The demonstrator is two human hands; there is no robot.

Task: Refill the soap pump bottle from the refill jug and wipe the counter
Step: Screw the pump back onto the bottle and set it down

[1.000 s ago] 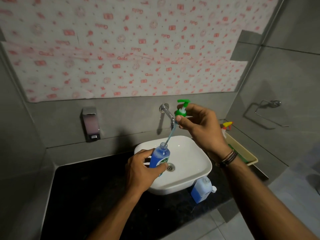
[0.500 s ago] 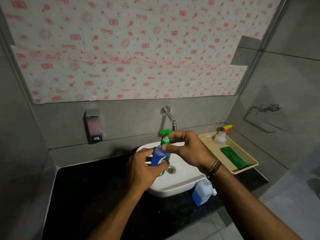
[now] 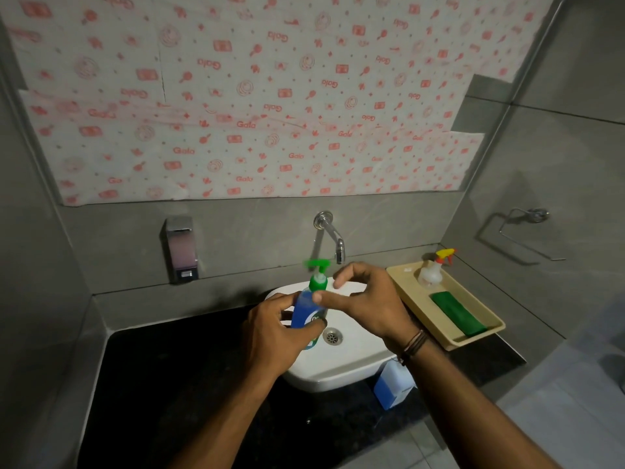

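The left hand [image 3: 270, 336] wraps its fingers around the body of the blue soap pump bottle [image 3: 308, 308], holding it upright over the white basin [image 3: 341, 363], just left of the drain [image 3: 332, 336]. The right hand [image 3: 368, 302] pinches the bottle's green collar [image 3: 318, 283] between thumb and fingers, the green pump head [image 3: 317, 264] standing above it, blurred. The refill jug [image 3: 394, 387], holding blue liquid, stands on the black counter [image 3: 169, 384] at the near right of the basin, partly hidden by the right forearm. To the far right a beige tray [image 3: 473, 340] holds a spray bottle [image 3: 431, 272] and a green cloth [image 3: 456, 313], well apart from both hands
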